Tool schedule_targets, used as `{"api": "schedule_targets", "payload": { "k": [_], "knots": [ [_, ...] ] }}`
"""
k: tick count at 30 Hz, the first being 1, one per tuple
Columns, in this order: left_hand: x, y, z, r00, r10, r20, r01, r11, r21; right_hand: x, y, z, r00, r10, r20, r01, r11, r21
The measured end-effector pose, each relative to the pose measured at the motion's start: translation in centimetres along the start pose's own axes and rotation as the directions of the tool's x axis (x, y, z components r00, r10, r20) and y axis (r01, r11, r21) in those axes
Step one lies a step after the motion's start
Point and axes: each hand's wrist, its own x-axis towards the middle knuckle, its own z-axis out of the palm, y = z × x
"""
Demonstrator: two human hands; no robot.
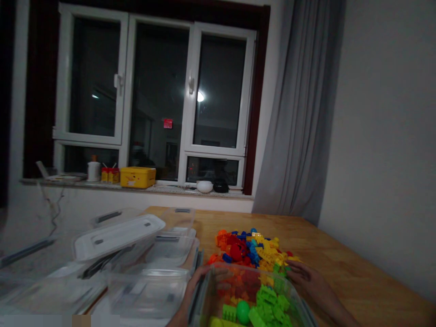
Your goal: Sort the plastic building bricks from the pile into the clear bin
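Note:
A clear plastic box [250,269] stands at the table's near edge, with bright green blocks [270,302], a green ball [243,312] and yellow-green pieces inside. Just beyond it lies a heap of toy blocks [252,250] in orange, red, blue, yellow and green. My left hand [200,272] reaches round the box's far left corner, its stretched fingers showing dimly through the plastic by orange pieces. On the other side, my right hand [306,274] has its fingers apart beside the heap's green and yellow blocks. Whether either hand touches a block is unclear.
Several clear containers [150,290] crowd the left, with a white-rimmed lid [119,236] tilted over them. The wooden table [340,259] runs to the right wall. On the windowsill [170,190] stand a yellow box [138,177] and small jars. A grey curtain [296,113] hangs behind.

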Motion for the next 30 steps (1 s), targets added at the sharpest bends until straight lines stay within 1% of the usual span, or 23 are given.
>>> {"api": "schedule_targets", "payload": {
  "k": [2,5,8,10,11,12,14,15,16,17,22,25,27,30],
  "knots": [
    [-0.3,0.3,0.3,0.999,-0.009,-0.039,0.007,0.999,-0.037,0.0,-0.2,0.1,0.999,0.014,-0.034,-0.013,1.0,0.014],
    [-1.4,0.9,1.4,0.995,0.017,-0.093,-0.022,0.998,-0.051,0.0,-0.4,0.2,0.998,0.028,-0.064,-0.027,0.999,0.02],
    [-2.2,1.4,2.2,0.976,0.087,-0.201,-0.088,0.996,0.006,-0.3,-0.8,0.5,0.996,0.064,-0.065,-0.055,0.991,0.122],
    [-2.1,1.3,2.2,0.957,0.126,-0.26,-0.121,0.992,0.038,-0.6,-1.3,0.7,0.995,0.092,-0.039,-0.081,0.973,0.217],
    [-1.9,1.2,2.0,0.961,0.12,-0.249,-0.116,0.993,0.032,-0.9,-1.6,0.7,0.994,0.104,-0.024,-0.094,0.961,0.259],
    [-1.6,1.0,1.7,0.974,0.096,-0.203,-0.095,0.995,0.013,-1.1,-2.1,0.8,0.994,0.111,-0.009,-0.103,0.95,0.295],
    [-0.8,0.6,1.1,0.998,0.01,-0.069,-0.013,0.999,-0.04,-1.8,-3.0,0.9,0.993,0.117,0.016,-0.115,0.931,0.347],
    [-0.5,0.5,0.9,0.999,-0.028,-0.025,0.027,0.998,-0.054,-2.1,-3.4,1.0,0.992,0.118,0.032,-0.122,0.924,0.362],
    [-0.3,0.4,0.7,0.998,-0.058,-0.008,0.058,0.996,-0.061,-2.3,-3.6,1.0,0.992,0.115,0.049,-0.125,0.92,0.371],
    [-0.2,0.3,0.7,0.997,-0.074,-0.006,0.074,0.995,-0.068,-2.6,-3.8,0.9,0.991,0.109,0.073,-0.128,0.918,0.376],
    [-0.6,0.6,1.2,0.997,-0.058,-0.057,0.05,0.991,-0.121,-3.0,-3.0,0.7,0.986,0.068,0.155,-0.126,0.905,0.407],
    [-0.7,0.5,1.0,0.996,-0.071,-0.057,0.066,0.995,-0.079,-3.3,-2.9,0.8,0.98,0.044,0.196,-0.121,0.909,0.4],
    [-0.8,0.5,0.8,0.998,-0.024,-0.056,0.022,0.999,-0.032,-3.5,-3.2,0.9,0.978,0.051,0.203,-0.13,0.909,0.397],
    [-1.1,0.6,0.8,0.995,0.054,-0.085,-0.052,0.998,0.018,-3.8,-3.6,1.0,0.976,0.104,0.192,-0.179,0.884,0.432]
  ]
}}
